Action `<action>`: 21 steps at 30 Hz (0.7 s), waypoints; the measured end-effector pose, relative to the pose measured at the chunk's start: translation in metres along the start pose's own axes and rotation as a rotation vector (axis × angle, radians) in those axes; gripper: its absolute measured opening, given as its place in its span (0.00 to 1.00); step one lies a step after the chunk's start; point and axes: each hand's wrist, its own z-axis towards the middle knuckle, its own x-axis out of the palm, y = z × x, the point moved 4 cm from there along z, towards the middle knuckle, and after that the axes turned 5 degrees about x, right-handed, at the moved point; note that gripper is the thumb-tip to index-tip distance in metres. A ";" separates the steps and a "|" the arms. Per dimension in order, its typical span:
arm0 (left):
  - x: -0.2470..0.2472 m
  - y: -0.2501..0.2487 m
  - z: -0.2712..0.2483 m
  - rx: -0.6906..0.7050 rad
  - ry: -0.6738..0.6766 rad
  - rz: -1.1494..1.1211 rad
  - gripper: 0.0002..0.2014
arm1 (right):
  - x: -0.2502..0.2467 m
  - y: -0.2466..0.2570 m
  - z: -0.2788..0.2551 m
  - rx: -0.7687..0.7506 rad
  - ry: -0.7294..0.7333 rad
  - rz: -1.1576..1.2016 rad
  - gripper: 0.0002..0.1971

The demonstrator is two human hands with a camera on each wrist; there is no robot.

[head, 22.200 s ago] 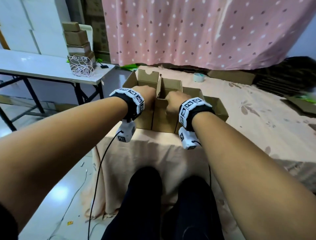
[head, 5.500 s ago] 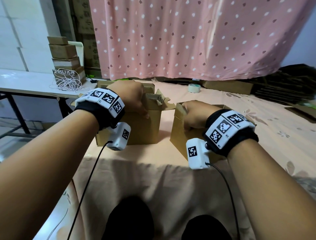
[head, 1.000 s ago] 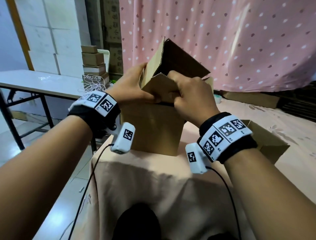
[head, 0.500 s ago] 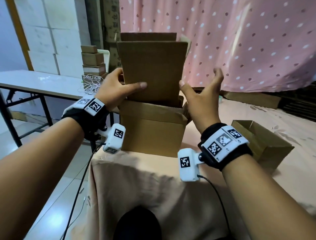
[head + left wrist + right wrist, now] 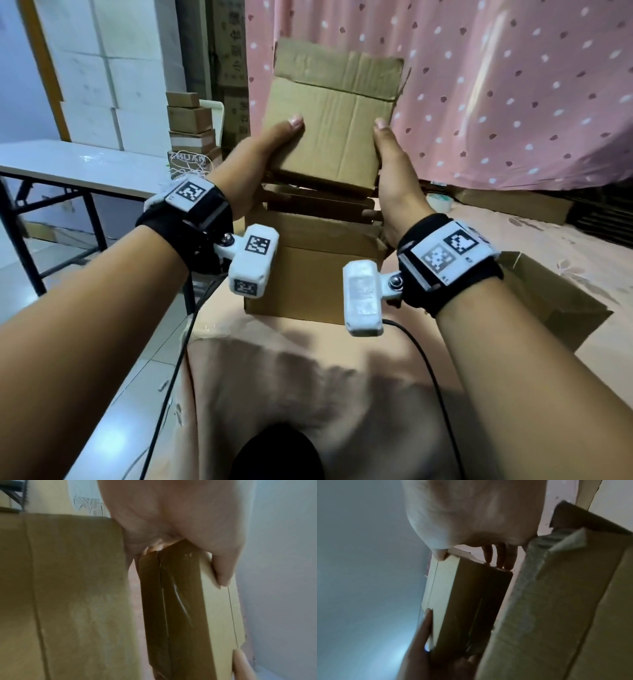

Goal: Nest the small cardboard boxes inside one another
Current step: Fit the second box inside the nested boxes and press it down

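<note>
Pink polka-dot curtain (image 5: 496, 85) hangs behind the grip, filling the background. Peach floral-print cloth-covered table (image 5: 308, 377) runs below the grip toward the camera.

Larger open brown cardboard box (image 5: 308, 274) stands on that cloth directly under the grip, top flaps up and open. A second open brown cardboard box (image 5: 555, 308) lies tipped on the cloth to the right of the grip, near the right wrist, apart from the other two.

Smaller brown cardboard box (image 5: 332, 133) is in the grip itself: held up in the air between both hands, tilted a bit, its base over the mouth of the larger box. Wrist views show a gap between its taped underside and the larger box's wall, so not seated.

Both forearms reach forward and up, wrists cocked, each with a black band and white tagged camera pod.

Left hand (image 5: 253, 161) clamps the box's left side: thumb (image 5: 291, 125) flat on the near face, fingers wrapped round the far side, barely visible in the left wrist view.

Right hand (image 5: 394, 171) clamps the right side: thumb (image 5: 382, 128) on the near face edge, fingers (image 5: 498, 555) extended along the far face.

Roll of tape (image 5: 436, 200) sits on the cloth just right of the grip, far side.
</note>
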 end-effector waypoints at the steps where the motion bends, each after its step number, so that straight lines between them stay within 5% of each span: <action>1: 0.000 0.002 0.000 0.009 -0.001 0.035 0.14 | -0.001 -0.007 0.010 0.006 0.023 0.024 0.70; 4: 0.000 0.006 0.002 -0.003 0.059 0.125 0.17 | -0.004 -0.012 0.012 0.054 0.031 0.069 0.65; 9: -0.006 0.009 0.002 -0.195 0.145 0.142 0.12 | 0.001 0.001 -0.017 0.116 0.136 0.005 0.31; 14: -0.013 0.027 -0.002 -0.330 0.155 0.108 0.18 | 0.000 -0.007 -0.022 0.217 0.220 -0.003 0.21; 21: -0.008 0.039 -0.004 -0.291 0.078 0.021 0.12 | -0.010 -0.023 -0.020 0.272 0.219 0.154 0.15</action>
